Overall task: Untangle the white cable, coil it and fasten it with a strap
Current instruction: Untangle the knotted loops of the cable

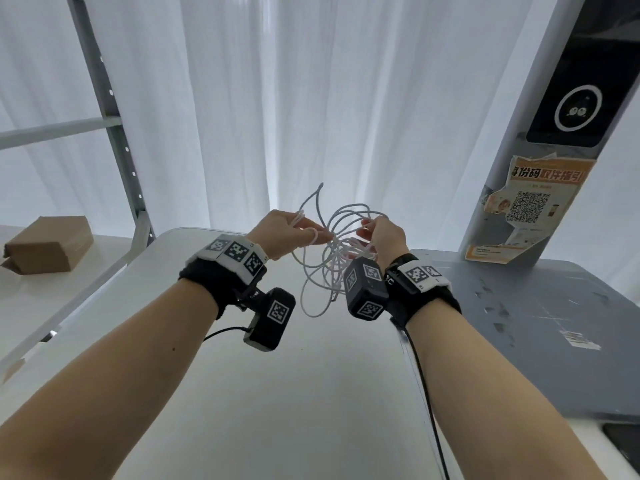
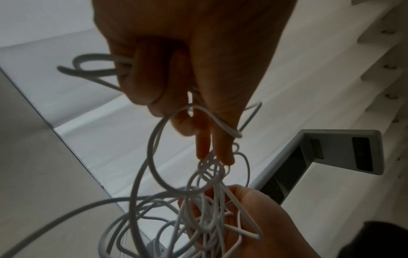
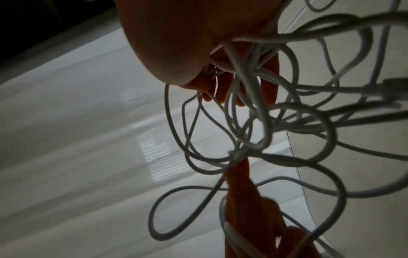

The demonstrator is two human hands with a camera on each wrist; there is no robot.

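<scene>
Both hands hold a thin white cable [image 1: 329, 258] up above the pale worktop [image 1: 277, 393], likely so tangled loops hang free. The left hand [image 1: 287, 230] pinches a few strands; the right hand [image 1: 384, 237] grips the knotted bundle.

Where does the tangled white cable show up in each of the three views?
Head: white cable centre, held up between both hands above the table.
Left wrist: lower centre, loops hanging below the left hand.
Right wrist: centre-right, loops spilling from the right hand.
Shared landmark: the white curtain.
</scene>
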